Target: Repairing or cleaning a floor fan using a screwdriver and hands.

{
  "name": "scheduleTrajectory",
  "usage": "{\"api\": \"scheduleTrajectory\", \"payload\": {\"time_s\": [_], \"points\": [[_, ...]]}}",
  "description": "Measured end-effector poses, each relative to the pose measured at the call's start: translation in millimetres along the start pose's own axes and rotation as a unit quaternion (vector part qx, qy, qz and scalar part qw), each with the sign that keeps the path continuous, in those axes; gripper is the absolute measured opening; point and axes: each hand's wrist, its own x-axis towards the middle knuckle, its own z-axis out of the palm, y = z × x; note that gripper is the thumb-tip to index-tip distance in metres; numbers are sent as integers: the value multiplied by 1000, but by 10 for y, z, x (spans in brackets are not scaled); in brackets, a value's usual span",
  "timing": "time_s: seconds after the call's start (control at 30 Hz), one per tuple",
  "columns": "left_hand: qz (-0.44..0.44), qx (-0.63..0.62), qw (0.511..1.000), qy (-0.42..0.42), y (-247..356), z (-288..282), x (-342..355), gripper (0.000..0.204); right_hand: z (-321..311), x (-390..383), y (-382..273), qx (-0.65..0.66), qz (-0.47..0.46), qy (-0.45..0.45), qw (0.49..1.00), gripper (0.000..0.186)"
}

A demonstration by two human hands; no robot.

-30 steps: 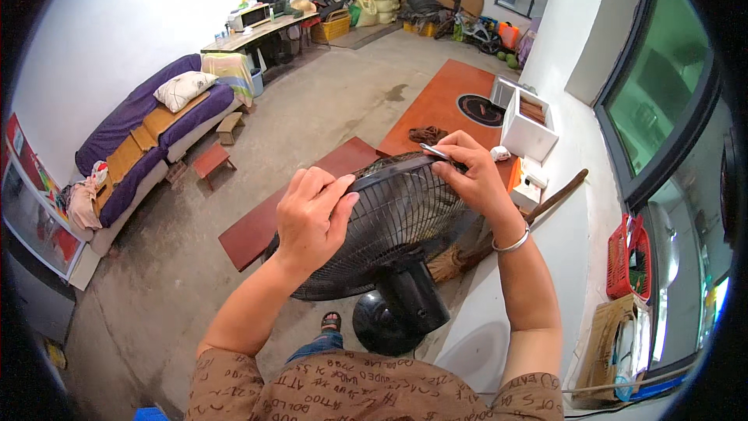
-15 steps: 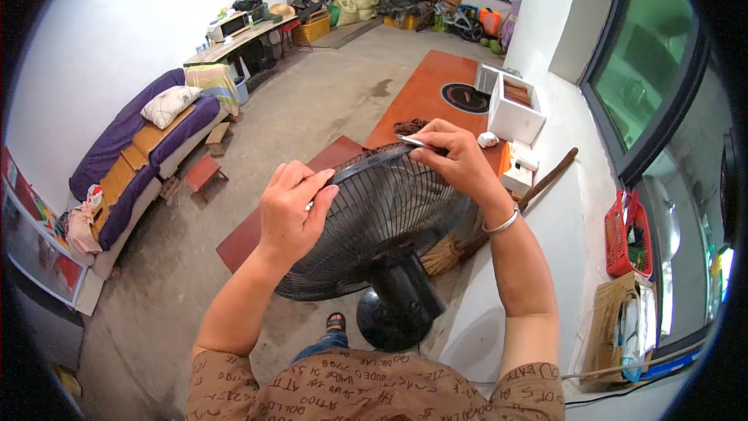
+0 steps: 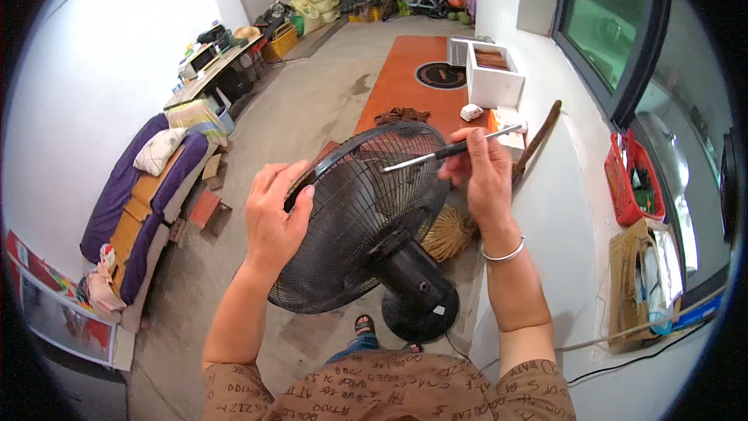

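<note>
A black standing fan (image 3: 354, 210) leans before me, its wire guard tilted and its back with the motor housing towards me. My left hand (image 3: 274, 214) is closed on the guard's rim at the upper left, thumb on the near side. In my right hand (image 3: 485, 171) is a screwdriver (image 3: 452, 150) with a black middle and bright metal sticking out at both ends. Its left end lies over the upper part of the guard; whether it touches the wires I cannot tell. The fan's round base (image 3: 421, 313) stands on the floor near my feet.
Behind the fan stretches an orange-red table (image 3: 409, 70) with a white box (image 3: 495, 78) and a dark cloth (image 3: 401, 115). A straw broom (image 3: 450, 234) stands right of the fan. A red basket (image 3: 633, 183) sits by the window. A purple-covered sofa (image 3: 128, 195) lines the left wall.
My right hand has left the guard's rim and moved right and down, swinging the screwdriver out sideways. My left hand stays on the rim. The view has shifted, and the fan shows more upright.
</note>
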Motion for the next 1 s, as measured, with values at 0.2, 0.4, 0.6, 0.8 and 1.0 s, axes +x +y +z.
{"api": "scheduleTrajectory", "payload": {"time_s": [0.2, 0.4, 0.6, 0.8, 1.0], "points": [[47, 50, 993, -93, 122, 77, 285, 32, 149, -111, 215, 78, 7, 8, 997, 32], [12, 54, 989, -134, 155, 121, 372, 30, 231, -92, 319, 92, 6, 12, 996, 31], [15, 98, 987, -128, 72, 128, 362, 26, 380, -162, 261, 85, -30, 19, 996, 27], [16, 88, 988, -123, 47, 130, 379, 25, 520, -402, 119, -39, -112, 34, 992, 18], [14, 81, 988, -131, 72, 148, 417, 27, 579, -511, 0, -233, -342, 4, 910, 19]]}}
